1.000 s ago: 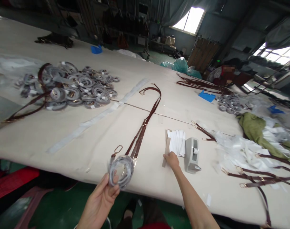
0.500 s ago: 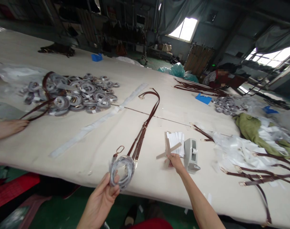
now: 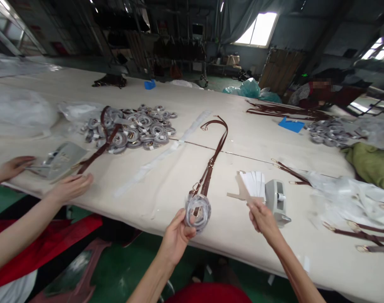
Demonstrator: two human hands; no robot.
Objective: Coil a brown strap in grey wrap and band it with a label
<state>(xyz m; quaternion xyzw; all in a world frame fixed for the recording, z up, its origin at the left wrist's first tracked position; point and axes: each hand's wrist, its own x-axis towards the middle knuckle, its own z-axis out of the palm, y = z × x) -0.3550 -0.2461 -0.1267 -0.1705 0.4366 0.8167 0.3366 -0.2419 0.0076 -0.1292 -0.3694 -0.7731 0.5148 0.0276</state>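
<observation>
left hand (image 3: 176, 235): clamped on the wrapped strap coil (image 3: 197, 212), held just off the near table edge (image 3: 229, 248); it's sat there the whole last second.

right hand (image 3: 263, 216): fingers pinched together on a tan paper strip (image 3: 239, 194). A moment ago it was flat on the table, now it's lifted beside the tape dispenser (image 3: 276, 201).

what's new: strip's up, coil's wrapped, looks ready to label.

brown strap (image 3: 214, 155): runs away from the coil toward the far side.

co-worker's hand (image 3: 70, 187): showed up at left near the coil pile (image 3: 135, 130).

Four hands, one tape dispenser (image 3: 276, 201), two blue sheets, two piles of wrapped coils
</observation>
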